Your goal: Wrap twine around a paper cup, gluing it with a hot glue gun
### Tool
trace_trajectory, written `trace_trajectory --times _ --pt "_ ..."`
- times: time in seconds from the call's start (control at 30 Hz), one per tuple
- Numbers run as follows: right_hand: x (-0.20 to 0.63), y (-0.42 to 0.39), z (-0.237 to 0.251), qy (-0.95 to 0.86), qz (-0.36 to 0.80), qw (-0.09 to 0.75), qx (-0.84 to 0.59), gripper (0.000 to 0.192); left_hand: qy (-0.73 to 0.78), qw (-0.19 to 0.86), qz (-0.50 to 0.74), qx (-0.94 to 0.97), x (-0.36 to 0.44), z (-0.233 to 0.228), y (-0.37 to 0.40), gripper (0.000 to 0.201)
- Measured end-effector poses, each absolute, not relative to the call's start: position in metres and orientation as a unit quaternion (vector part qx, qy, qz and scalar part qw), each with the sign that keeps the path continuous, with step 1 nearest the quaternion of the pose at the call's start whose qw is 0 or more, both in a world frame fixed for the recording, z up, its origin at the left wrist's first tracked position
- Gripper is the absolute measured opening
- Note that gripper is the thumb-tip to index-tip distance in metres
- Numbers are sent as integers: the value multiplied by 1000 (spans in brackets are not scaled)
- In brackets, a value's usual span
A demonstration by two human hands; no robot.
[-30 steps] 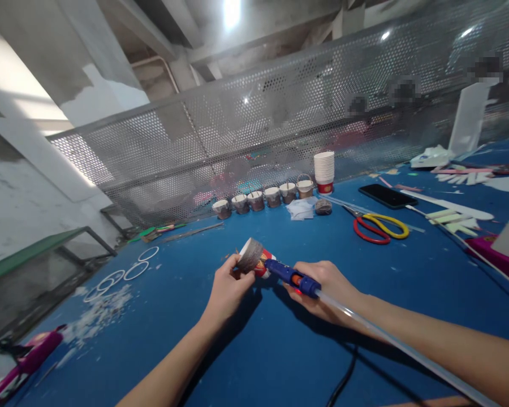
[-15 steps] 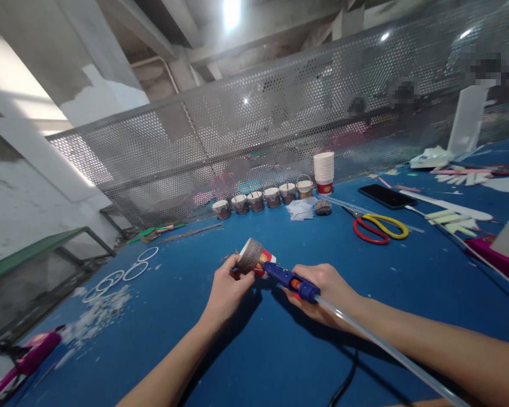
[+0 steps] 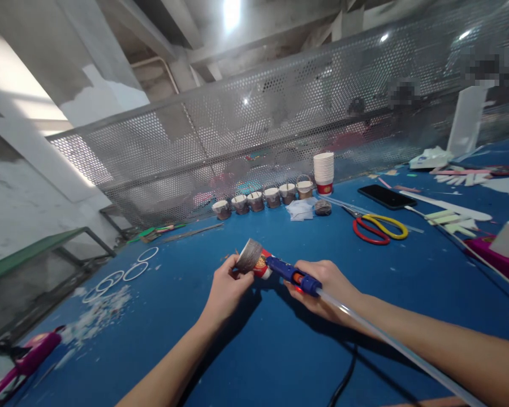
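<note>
The left hand (image 3: 227,288) has its grip closed around a twine-wrapped paper cup (image 3: 252,259), held just above the blue table (image 3: 152,316). To the right, the right hand (image 3: 328,285) clasps a blue glue gun (image 3: 292,275), nozzle touching the cup's side.

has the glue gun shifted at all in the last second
Barely: the glue gun, in the right hand, keeps its spot against the scissors, nozzle at the cup.

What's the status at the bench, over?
Left hand grips paper cup. Right hand holds glue gun, nozzle at cup. Nothing between them.
</note>
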State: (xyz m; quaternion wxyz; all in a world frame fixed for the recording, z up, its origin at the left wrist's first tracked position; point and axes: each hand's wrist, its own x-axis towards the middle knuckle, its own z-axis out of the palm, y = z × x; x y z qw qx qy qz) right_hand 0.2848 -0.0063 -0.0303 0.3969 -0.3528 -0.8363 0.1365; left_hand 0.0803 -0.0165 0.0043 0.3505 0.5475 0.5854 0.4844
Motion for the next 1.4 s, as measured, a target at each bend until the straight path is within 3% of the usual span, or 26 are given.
trace_trajectory --times 0.47,1.1,1.4 --pt "287 -5 -28 -834 157 386 -361 19 583 346 484 553 79 3 -16 17" --pt "282 -10 -34 -861 92 367 -339 19 587 344 476 557 82 7 -17 18" --pt "286 -2 -25 -826 145 373 -397 21 592 344 475 553 81 4 -17 20"
